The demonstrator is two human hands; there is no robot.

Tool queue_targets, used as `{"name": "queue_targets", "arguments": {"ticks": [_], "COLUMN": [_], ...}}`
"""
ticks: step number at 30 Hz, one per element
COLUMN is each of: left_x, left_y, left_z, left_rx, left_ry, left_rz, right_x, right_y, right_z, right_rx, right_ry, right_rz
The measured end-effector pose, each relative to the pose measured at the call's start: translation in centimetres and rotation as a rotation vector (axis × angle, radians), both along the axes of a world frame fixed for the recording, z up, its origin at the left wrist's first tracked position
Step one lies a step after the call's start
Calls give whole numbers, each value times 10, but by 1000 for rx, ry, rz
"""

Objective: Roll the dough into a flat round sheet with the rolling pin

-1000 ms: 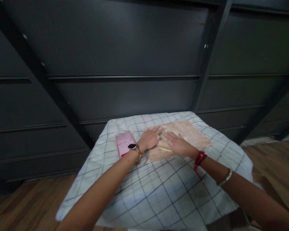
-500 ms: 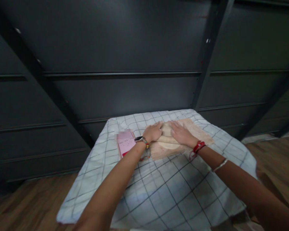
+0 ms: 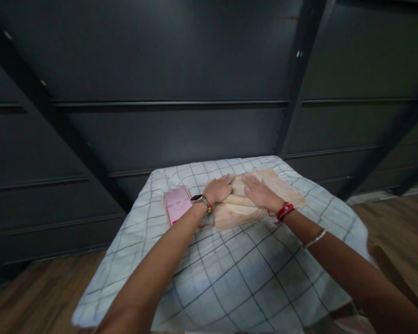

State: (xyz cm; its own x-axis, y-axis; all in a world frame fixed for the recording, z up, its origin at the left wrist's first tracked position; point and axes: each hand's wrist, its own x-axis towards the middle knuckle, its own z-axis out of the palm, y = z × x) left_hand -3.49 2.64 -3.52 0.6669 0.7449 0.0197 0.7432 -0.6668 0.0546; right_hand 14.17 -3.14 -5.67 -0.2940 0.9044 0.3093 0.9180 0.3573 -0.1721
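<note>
A beige board [image 3: 285, 188] lies at the far side of a table covered with a white checked cloth [image 3: 230, 269]. On the board rests a pale flat piece of dough [image 3: 239, 201], partly under my hands. My left hand [image 3: 218, 189] presses down on its left part, fingers flat and together. My right hand [image 3: 261, 192] lies flat on its right part, fingers stretched forward. I wear a watch and beads on the left wrist, a red thread and a bangle on the right arm.
A phone with a pink screen [image 3: 177, 204] lies on the cloth just left of my left wrist. Dark metal panels and slanted beams [image 3: 181, 93] stand close behind the table. Wooden floor [image 3: 38, 287] shows on both sides.
Both hands have slid a little farther forward over the dough, and the view has shifted slightly. The phone and board stay put.
</note>
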Motion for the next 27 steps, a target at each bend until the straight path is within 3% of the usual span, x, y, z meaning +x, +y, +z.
{"name": "queue_targets", "arguments": {"ticks": [4,7,12,17,20,24,27], "left_x": [-14,-15,-1,-14,-16,-1,1], "left_y": [-16,-16,2,-23,-29,-11,-9], "left_z": [0,-2,-2,-2,0,7,10], "left_rx": [5,23,23,23,19,-20,-24], "left_ry": [40,23,32,10,-38,-54,-47], "left_rz": [-147,-129,-41,-126,-89,-10,-24], "right_x": [-4,-6,-2,-8,-10,-5,-5], "right_y": [-28,-28,3,-29,-34,-7,-7], "right_z": [-12,-9,3,-12,-13,-1,1], "right_rx": [33,44,16,62,80,42,29], "right_ry": [-88,-61,21,-112,-103,43,42], "right_rz": [122,90,-1,114,43,-89,-96]}}
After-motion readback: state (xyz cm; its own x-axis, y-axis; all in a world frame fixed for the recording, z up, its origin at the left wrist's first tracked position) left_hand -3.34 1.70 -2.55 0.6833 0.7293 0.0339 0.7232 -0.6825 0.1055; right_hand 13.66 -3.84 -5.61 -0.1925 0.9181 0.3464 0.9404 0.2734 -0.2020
